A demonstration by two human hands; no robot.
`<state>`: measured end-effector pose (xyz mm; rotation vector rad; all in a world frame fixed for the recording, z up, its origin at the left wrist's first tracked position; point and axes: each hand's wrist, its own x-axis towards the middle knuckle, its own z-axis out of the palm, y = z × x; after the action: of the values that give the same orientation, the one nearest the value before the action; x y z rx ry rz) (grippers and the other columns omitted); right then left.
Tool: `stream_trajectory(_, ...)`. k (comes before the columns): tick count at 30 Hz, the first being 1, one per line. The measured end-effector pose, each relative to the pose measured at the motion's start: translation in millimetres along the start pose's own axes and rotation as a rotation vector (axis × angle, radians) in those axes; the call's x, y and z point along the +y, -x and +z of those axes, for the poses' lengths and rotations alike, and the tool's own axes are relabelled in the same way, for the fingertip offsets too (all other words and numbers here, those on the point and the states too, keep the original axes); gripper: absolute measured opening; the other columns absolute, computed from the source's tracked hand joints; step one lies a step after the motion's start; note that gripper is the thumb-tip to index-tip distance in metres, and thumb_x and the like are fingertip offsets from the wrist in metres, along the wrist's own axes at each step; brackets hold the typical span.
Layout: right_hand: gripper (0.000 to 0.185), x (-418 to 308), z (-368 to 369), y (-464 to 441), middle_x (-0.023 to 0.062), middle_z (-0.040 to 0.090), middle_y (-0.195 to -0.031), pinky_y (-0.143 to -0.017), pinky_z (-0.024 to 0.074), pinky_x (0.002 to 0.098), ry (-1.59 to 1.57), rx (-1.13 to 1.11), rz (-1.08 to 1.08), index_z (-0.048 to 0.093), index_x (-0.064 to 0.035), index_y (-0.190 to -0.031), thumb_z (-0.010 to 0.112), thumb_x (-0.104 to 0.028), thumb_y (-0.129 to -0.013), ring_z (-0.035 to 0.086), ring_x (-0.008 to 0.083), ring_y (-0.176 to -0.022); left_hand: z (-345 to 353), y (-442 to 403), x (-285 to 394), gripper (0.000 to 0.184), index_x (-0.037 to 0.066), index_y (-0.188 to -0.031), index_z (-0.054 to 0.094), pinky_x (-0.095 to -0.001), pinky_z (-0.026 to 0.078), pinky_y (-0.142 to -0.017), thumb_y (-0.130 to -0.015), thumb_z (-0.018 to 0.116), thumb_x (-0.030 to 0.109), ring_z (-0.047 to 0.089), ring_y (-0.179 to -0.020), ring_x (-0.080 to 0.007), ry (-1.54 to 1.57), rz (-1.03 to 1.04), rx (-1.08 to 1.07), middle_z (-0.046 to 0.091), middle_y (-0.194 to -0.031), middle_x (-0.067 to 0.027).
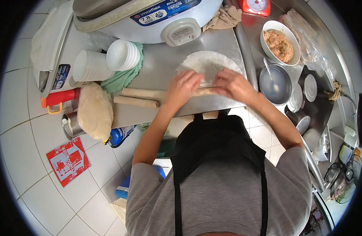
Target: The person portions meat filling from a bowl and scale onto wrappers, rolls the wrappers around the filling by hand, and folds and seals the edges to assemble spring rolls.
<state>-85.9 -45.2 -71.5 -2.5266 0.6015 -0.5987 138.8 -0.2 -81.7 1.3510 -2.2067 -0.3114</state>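
Observation:
A stack of thin round white wrappers (209,59) lies on the steel counter in front of me. My left hand (185,87) is at its near left edge, with fingers curled down onto a wrapper edge. On the right side, my right hand (233,84) has its fingers bent onto the same wrapper, slightly blurred. A pale rolled piece (204,92) shows just below, between the hands; its ends are hidden. Left of my left hand lie a long filled roll (143,93), partly covered by my wrist, and a shorter roll (135,102).
A bowl of orange minced filling (278,45) and a metal pot with a spoon (275,84) stand at right. White bowls (92,66) are stacked on a green cloth (124,78) at left. A large rice cooker (149,19) sits at the back, near a red scale (255,6).

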Motion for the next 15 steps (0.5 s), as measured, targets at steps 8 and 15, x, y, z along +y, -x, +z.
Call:
stream_trajectory(8,0.022,-13,5,8,0.0069,0.059,-0.089,-0.070,0.0488,0.0345,-0.070,0.096,0.123,0.067,-0.0034,-0.089,0.074,-0.015,-0.071,0.056,0.0245,-0.082,5,-2,1,0.016,0.006,-0.091,0.066,-0.0367,0.046,-0.077,-0.076,0.067,0.011,0.059,-0.084,-0.0252,0.066,0.007,-0.146,0.061,-0.086,-0.0050)
stream_trajectory(15,0.023,-17,10,10,0.0033,0.055,-0.087,-0.071,0.0490,0.0319,0.032,0.073,-0.031,0.066,-0.0047,-0.090,0.071,-0.014,-0.070,0.053,0.0209,-0.082,9,-12,-11,0.010,0.004,-0.085,0.065,-0.0374,0.047,-0.075,-0.075,0.066,0.007,0.059,-0.080,-0.0276,0.158,-0.040,-0.190,0.061,-0.083,-0.0084)
